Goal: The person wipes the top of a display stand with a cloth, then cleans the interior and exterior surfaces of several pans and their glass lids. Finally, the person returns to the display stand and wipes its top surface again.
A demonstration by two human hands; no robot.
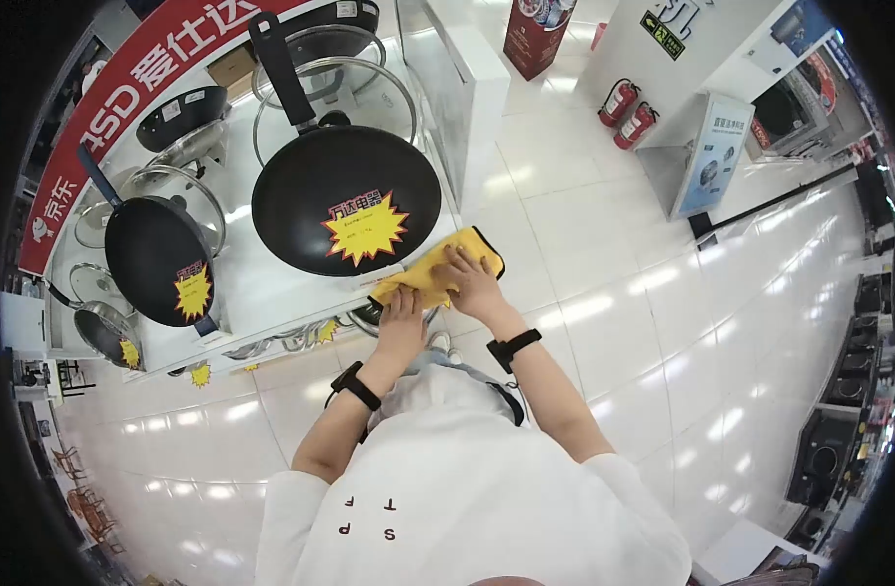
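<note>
A yellow cloth [430, 272] with a dark edge lies over the front corner of the white display shelf [271, 311]. My left hand [401, 317] presses on the cloth's left part, its fingertips on the fabric. Farther right, my right hand [467, 283] rests on the cloth with its fingers bent and somewhat apart. Just behind the cloth stands a large black wok [346, 176] bearing a yellow star-shaped price tag [366, 229]. Both wrists wear black bands.
Left along the shelf are a black frying pan [154, 256], a smaller pan [104, 334] and glass lids. A clear panel edges the shelf's right side. Beyond stand fire extinguishers [635, 125] and a blue-white sign [713, 156].
</note>
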